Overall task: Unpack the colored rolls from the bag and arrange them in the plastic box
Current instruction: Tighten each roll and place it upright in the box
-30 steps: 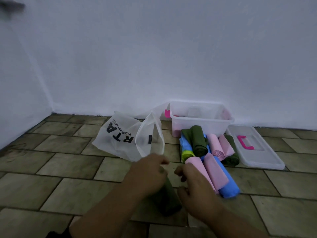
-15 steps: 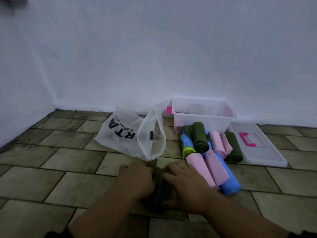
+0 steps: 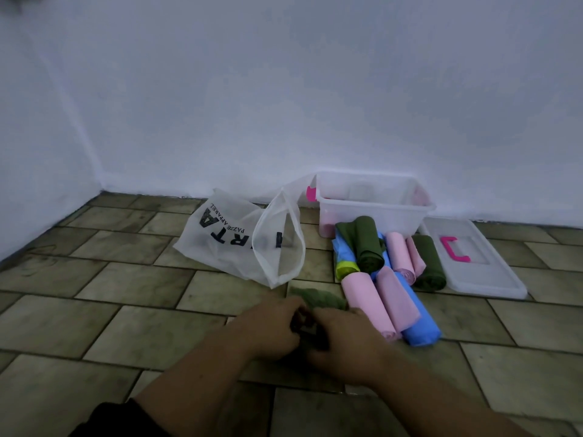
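Both hands — left hand [image 3: 268,326] and right hand [image 3: 344,337] — are now pressed together on a dark green roll [image 3: 318,299] lying on the tiled floor [image 3: 126,279]; a second ago they were apart above it. Judged: rolling or tidying, not yet boxing. The grip itself is hidden. The plastic box [image 3: 372,206] stands beyond the loose rolls [image 3: 391,288]; bag [image 3: 239,241] contents — unclear.

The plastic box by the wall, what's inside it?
Through the clear plastic box something pink shows low in its left corner, maybe a roll. The rolls piled in front hide the lower front wall, and the rest of the floor of the box cannot be seen.
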The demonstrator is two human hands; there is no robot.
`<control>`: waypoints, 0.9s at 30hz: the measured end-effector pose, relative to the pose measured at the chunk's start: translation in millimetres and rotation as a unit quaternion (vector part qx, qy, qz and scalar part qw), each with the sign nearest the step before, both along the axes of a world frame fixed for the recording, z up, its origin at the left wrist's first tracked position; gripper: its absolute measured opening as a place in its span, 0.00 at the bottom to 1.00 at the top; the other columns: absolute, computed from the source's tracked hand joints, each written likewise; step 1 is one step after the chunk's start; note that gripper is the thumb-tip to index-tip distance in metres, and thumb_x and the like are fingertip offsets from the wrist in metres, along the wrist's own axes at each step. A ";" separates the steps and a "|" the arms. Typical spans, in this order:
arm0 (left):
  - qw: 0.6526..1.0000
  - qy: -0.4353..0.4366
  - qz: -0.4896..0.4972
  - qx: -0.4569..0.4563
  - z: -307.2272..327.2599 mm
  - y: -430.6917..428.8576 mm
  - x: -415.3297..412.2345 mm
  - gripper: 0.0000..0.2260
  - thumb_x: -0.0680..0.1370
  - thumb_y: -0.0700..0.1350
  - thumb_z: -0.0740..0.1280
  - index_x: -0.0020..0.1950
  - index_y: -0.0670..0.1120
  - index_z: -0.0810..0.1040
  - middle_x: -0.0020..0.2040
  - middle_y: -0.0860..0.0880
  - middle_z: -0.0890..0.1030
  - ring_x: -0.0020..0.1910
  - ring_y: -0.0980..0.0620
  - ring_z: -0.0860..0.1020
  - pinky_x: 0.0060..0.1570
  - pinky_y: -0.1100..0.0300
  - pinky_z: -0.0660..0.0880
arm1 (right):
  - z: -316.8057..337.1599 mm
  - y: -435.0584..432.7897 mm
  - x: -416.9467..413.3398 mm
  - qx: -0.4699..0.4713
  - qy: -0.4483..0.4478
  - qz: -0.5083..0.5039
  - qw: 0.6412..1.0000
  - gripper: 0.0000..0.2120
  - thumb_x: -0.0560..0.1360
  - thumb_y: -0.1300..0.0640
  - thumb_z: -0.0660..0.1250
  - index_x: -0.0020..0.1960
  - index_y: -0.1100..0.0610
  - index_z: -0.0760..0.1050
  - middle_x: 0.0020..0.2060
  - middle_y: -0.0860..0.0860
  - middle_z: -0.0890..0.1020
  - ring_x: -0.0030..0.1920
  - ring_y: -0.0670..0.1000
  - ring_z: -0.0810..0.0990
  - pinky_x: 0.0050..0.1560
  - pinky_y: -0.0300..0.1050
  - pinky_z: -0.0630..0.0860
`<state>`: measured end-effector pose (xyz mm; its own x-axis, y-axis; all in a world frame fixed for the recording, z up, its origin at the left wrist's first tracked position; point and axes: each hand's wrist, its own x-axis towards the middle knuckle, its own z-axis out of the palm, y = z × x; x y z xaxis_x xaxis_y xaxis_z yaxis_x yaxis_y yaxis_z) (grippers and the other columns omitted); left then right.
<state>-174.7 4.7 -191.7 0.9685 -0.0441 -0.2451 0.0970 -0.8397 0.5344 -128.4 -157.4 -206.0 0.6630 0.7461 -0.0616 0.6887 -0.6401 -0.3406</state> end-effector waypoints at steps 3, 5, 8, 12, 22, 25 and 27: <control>1.000 0.017 -0.020 -0.003 -3.0 0.1 -2.8 0.14 0.75 0.45 0.65 0.60 0.50 0.71 0.54 0.50 0.76 0.50 0.53 0.75 0.45 0.62 0.71 | 8.7 0.8 9.7 0.016 0.094 -0.028 0.995 0.11 0.75 0.53 0.61 0.58 0.50 0.70 0.46 0.47 0.78 0.43 0.47 0.75 0.42 0.39 0.71; 0.999 0.014 -0.028 -0.007 -4.4 0.5 -4.9 0.13 0.75 0.45 0.66 0.58 0.49 0.73 0.53 0.50 0.76 0.49 0.53 0.75 0.45 0.62 0.70 | 10.3 5.8 14.6 -0.022 0.129 -0.022 0.991 0.17 0.77 0.56 0.59 0.65 0.54 0.66 0.53 0.53 0.79 0.48 0.50 0.77 0.46 0.43 0.73; 0.997 0.005 -0.069 0.019 -7.6 -3.0 -7.5 0.19 0.73 0.49 0.70 0.63 0.52 0.72 0.59 0.52 0.77 0.54 0.53 0.75 0.49 0.63 0.70 | 12.0 13.3 19.3 -0.069 0.148 -0.032 0.986 0.21 0.78 0.56 0.56 0.70 0.57 0.61 0.60 0.57 0.77 0.55 0.55 0.77 0.52 0.47 0.72; 0.995 0.000 -0.081 0.057 -12.0 -8.6 -2.9 0.26 0.72 0.49 0.72 0.69 0.54 0.69 0.66 0.53 0.75 0.62 0.52 0.74 0.58 0.60 0.68 | 14.4 19.9 22.2 -0.101 0.163 -0.055 0.980 0.19 0.78 0.56 0.56 0.68 0.60 0.63 0.61 0.59 0.76 0.57 0.57 0.76 0.48 0.45 0.68; 0.993 0.087 -0.071 0.040 -13.3 1.1 23.9 0.20 0.75 0.53 0.69 0.67 0.55 0.73 0.64 0.50 0.76 0.60 0.50 0.75 0.62 0.52 0.72 | 14.7 3.2 7.7 -0.011 0.088 -0.053 0.995 0.11 0.74 0.49 0.62 0.54 0.50 0.66 0.43 0.47 0.73 0.43 0.48 0.73 0.42 0.44 0.69; 0.994 0.061 -0.085 0.038 -14.2 4.3 27.2 0.19 0.74 0.54 0.69 0.65 0.54 0.76 0.65 0.52 0.73 0.60 0.52 0.73 0.61 0.55 0.70 | 12.6 -7.3 -5.2 -0.046 -0.059 -0.027 0.997 0.13 0.70 0.40 0.62 0.47 0.45 0.63 0.46 0.44 0.73 0.47 0.48 0.70 0.52 0.47 0.64; 0.993 0.016 -0.092 0.071 -15.3 4.8 24.2 0.23 0.74 0.56 0.69 0.67 0.53 0.74 0.64 0.53 0.71 0.59 0.53 0.71 0.60 0.58 0.68 | 12.0 -10.6 -8.4 -0.064 -0.082 -0.034 0.994 0.11 0.72 0.41 0.60 0.48 0.45 0.64 0.49 0.44 0.76 0.51 0.49 0.70 0.58 0.52 0.62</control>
